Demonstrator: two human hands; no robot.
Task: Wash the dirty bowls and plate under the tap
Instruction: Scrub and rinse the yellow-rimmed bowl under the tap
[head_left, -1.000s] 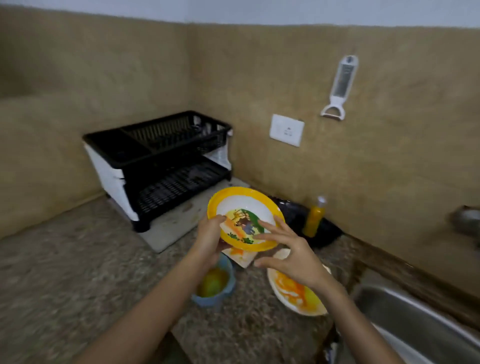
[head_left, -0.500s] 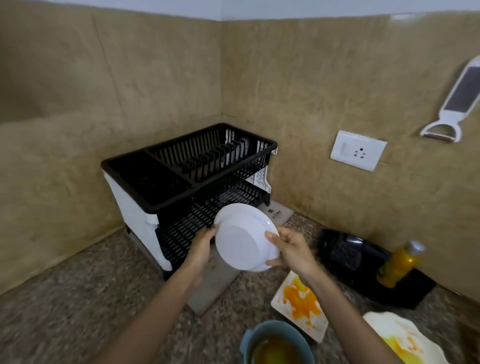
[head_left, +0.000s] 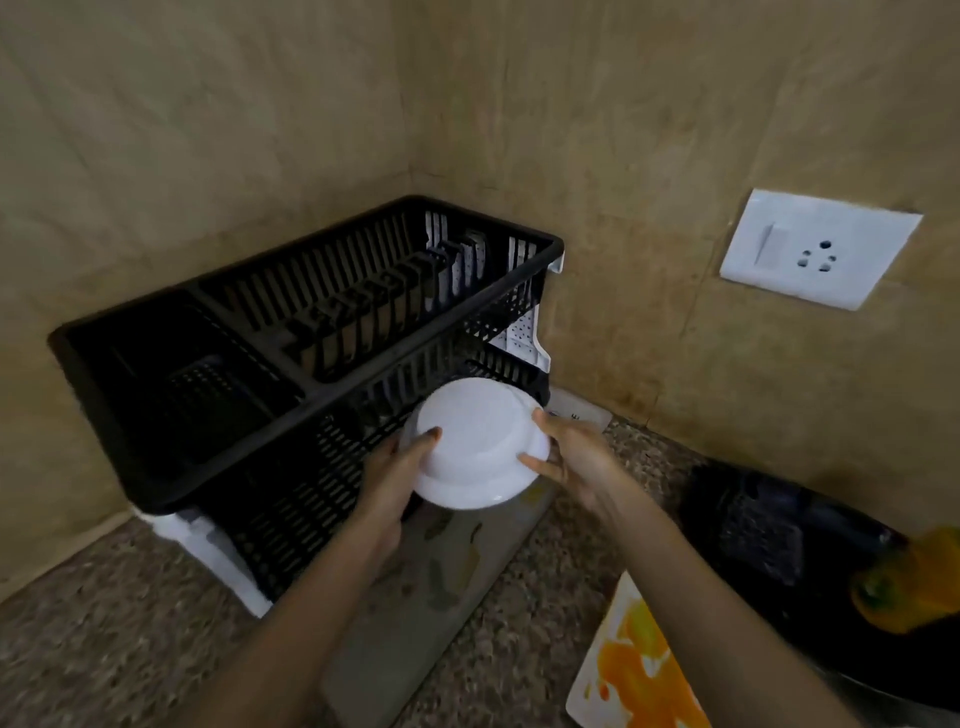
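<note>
Racking the bowl (head_left: 475, 441): I've got it upside down, white underside facing me, left hand (head_left: 389, 478) gripping the rim at 9 o'clock, right hand (head_left: 576, 457) at 3. It sits just in front of the dish rack (head_left: 311, 332), at the lower tier opening. My plan: tilt the rim forward, slide in under the top basket, release once it's seated. Stained square plate (head_left: 639, 670) at 5 o'clock not yet washed.

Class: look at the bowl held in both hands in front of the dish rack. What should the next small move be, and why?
Probably ease the bowl forward into the rack's lower tier. Both hands, left and right, hold it upside down right at that opening, white underside facing the camera.
</note>
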